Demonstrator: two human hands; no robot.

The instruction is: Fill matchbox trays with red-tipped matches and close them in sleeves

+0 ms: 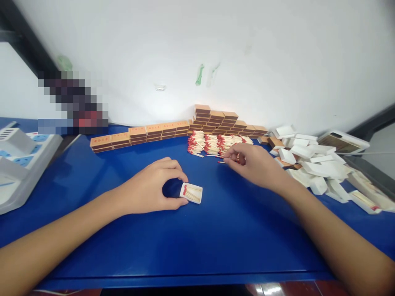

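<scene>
Between its thumb and forefinger, my left hand grips the short end of a small white matchbox tray. A few red-headed matches lie inside the tray, which rests on the blue table. My right hand is at the near edge of a pile of loose matches, thumb and fingertips pinched together. A single match sticks out to the left from those fingertips. The curled fingers partly hide the right side of the pile.
Stacked orange-brown matchboxes run along the wall. A heap of white trays lies at right, in front of a phone-like object. A filled tray sits nearer me. A white power strip is at left.
</scene>
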